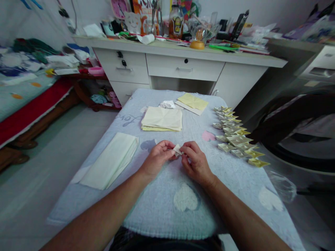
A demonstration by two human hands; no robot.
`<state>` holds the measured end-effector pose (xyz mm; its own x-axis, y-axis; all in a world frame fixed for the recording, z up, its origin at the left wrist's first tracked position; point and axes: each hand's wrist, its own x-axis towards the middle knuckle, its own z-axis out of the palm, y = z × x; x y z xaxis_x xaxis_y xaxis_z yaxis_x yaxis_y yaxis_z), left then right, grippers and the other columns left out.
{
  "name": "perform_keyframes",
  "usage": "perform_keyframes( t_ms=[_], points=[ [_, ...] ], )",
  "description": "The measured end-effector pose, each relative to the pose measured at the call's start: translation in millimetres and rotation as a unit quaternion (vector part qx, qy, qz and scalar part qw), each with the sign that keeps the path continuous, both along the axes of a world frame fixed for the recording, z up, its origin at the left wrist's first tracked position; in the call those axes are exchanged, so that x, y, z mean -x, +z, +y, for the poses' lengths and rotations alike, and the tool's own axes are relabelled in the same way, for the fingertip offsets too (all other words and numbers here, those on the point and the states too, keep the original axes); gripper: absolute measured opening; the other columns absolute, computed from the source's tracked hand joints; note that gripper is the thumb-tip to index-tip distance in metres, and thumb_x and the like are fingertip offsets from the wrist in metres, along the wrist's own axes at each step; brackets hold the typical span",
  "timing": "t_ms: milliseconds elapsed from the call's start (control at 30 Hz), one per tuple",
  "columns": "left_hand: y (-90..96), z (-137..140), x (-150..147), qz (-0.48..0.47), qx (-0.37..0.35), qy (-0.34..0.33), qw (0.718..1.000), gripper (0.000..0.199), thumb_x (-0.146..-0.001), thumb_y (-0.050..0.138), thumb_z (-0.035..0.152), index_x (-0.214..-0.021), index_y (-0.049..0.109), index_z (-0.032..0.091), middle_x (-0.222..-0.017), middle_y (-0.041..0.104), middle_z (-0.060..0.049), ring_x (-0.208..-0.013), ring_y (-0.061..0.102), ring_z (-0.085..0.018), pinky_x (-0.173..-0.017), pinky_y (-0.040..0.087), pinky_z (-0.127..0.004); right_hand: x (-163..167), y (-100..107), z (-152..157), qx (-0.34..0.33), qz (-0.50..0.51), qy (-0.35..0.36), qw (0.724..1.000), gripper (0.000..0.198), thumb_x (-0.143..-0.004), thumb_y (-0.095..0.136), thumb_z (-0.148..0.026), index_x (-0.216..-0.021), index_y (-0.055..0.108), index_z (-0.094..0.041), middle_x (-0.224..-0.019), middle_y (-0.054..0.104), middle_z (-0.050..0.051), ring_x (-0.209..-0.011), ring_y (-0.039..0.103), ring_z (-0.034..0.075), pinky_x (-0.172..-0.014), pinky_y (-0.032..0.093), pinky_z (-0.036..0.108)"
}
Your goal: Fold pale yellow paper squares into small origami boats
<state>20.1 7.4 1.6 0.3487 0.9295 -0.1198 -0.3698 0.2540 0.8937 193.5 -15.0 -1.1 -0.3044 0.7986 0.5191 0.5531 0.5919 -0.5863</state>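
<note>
While pinching small folded paper in fingers of left hand and right hand, reaches over near edge of table.

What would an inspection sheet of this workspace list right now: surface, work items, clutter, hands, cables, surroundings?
Surface: blue-grey cloth with heart patterns.
Work items: small folded paper piece in the fingers; stack of cream and yellow sheets beyond the hands; folded paper shapes in rows at right.
Clutter: pale flat bundle at left; crumpled white piece behind the stack.
Hands: left hand and right hand both pinch the paper piece.
Cables: thin cord against the wall, upper left.
Surroundings: desk ahead, its top crowded; bed at left; washing machine at right.
</note>
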Motion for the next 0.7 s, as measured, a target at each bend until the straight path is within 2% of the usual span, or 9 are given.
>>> perform_keyframes(
  t_ms=[233,367,433,500,600,700],
  points=[
    [-2.4,-0.1,-1.0,0.053,-0.013,0.029,0.998,0.034,-0.066,0.079,0.016,-0.09,0.053,0.017,-0.084,0.065,0.002,-0.075,0.06,-0.009,-0.071,0.045,-0.021,0.9,3.4,-2.1,0.018,0.053,0.048,0.997,0.039,-0.083,0.049,-0.006,-0.115,0.059,-0.027,-0.106,0.053,0.006,-0.092,0.056,0.018,-0.078,0.049,0.033],
    [-0.7,-1.4,-2.0,0.053,-0.017,0.026,0.998,0.035,-0.065,0.078,0.014,-0.091,0.054,0.017,-0.084,0.065,0.002,-0.075,0.06,-0.009,-0.071,0.045,-0.02,-1.1,4.5,-0.8,0.084,0.135,0.004,0.987,0.033,-0.086,0.054,-0.014,-0.118,0.054,-0.023,-0.099,0.056,0.004,-0.079,0.055,0.015,-0.071,0.048,0.03],
    [0.7,-2.6,-2.5,0.056,-0.01,0.014,0.998,0.036,-0.065,0.078,0.015,-0.093,0.055,0.017,-0.084,0.066,0.002,-0.075,0.061,-0.009,-0.07,0.045,-0.021,-2.4,4.8,0.4,0.135,0.155,-0.019,0.978,0.025,-0.088,0.057,-0.021,-0.112,0.054,-0.022,-0.093,0.056,0.003,-0.075,0.053,0.014,-0.067,0.046,0.028],
    [1.6,-3.6,-2.9,0.064,0.0,-0.005,0.998,0.037,-0.066,0.078,0.018,-0.095,0.056,0.017,-0.084,0.067,0.001,-0.074,0.062,-0.01,-0.07,0.046,-0.022,-3.2,5.2,1.6,0.171,0.149,-0.014,0.974,0.015,-0.088,0.059,-0.028,-0.101,0.058,-0.02,-0.087,0.055,0.002,-0.073,0.051,0.014,-0.064,0.044,0.027],
    [1.6,-4.2,-3.7,0.08,-0.008,-0.016,0.997,0.038,-0.065,0.078,0.019,-0.097,0.059,0.016,-0.087,0.068,-0.001,-0.076,0.063,-0.012,-0.072,0.047,-0.024,-3.1,6.2,2.4,0.183,0.143,0.007,0.973,0.012,-0.089,0.06,-0.031,-0.089,0.061,-0.02,-0.083,0.054,0.001,-0.072,0.05,0.014,-0.064,0.042,0.026],
    [1.5,-4.3,-4.2,0.097,-0.031,-0.01,0.995,0.035,-0.065,0.077,0.02,-0.095,0.06,0.015,-0.088,0.067,-0.002,-0.079,0.063,-0.013,-0.074,0.047,-0.025,-2.1,7.3,1.8,0.175,0.156,0.012,0.972,0.012,-0.089,0.061,-0.032,-0.088,0.062,-0.02,-0.083,0.054,0.001,-0.074,0.05,0.014,-0.065,0.041,0.026]
  ],
)
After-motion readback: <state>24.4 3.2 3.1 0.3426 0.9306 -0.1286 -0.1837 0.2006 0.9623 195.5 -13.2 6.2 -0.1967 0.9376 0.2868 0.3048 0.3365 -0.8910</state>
